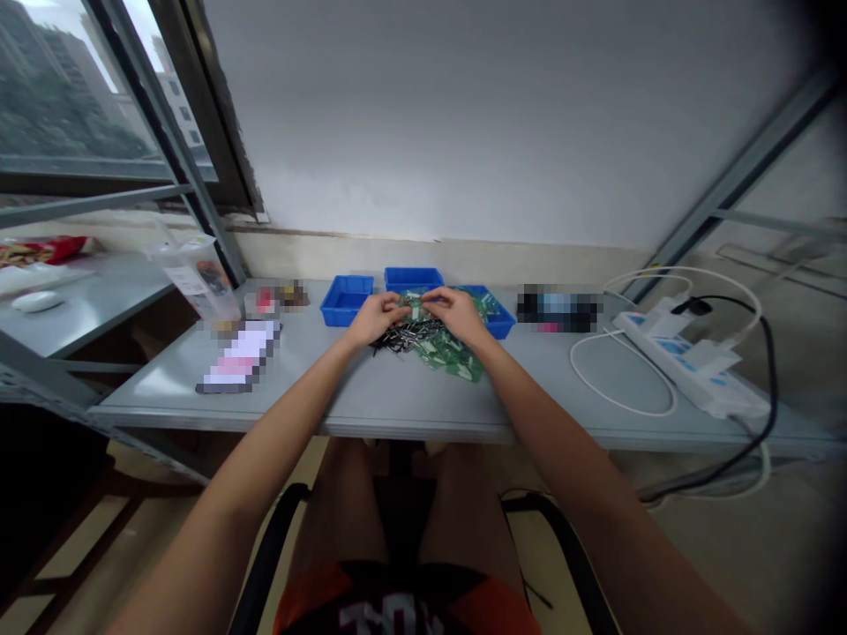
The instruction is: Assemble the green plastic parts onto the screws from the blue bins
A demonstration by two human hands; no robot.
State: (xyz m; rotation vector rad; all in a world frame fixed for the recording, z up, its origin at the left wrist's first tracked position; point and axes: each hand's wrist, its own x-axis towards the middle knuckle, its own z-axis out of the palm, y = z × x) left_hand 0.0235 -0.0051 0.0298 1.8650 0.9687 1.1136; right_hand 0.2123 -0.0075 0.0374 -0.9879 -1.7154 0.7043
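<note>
My left hand (377, 319) and my right hand (456, 314) meet over the middle of the table, fingers closed in a pinch. Between them is a small green, see-through packet (416, 311), gripped from both sides; its exact contents are too small to tell. Just below my fingers lies a heap of thin black stick-like pieces (401, 339). More green see-through packets (456, 360) are spread beside that heap, under and next to my right wrist.
Behind my hands stand three blue trays: a left tray (347, 302), a middle tray (414, 277) and a right tray (503, 326) with green packets. A phone (239, 357) and plastic cup (202, 278) are at left, a white power strip (688, 363) with cables at right.
</note>
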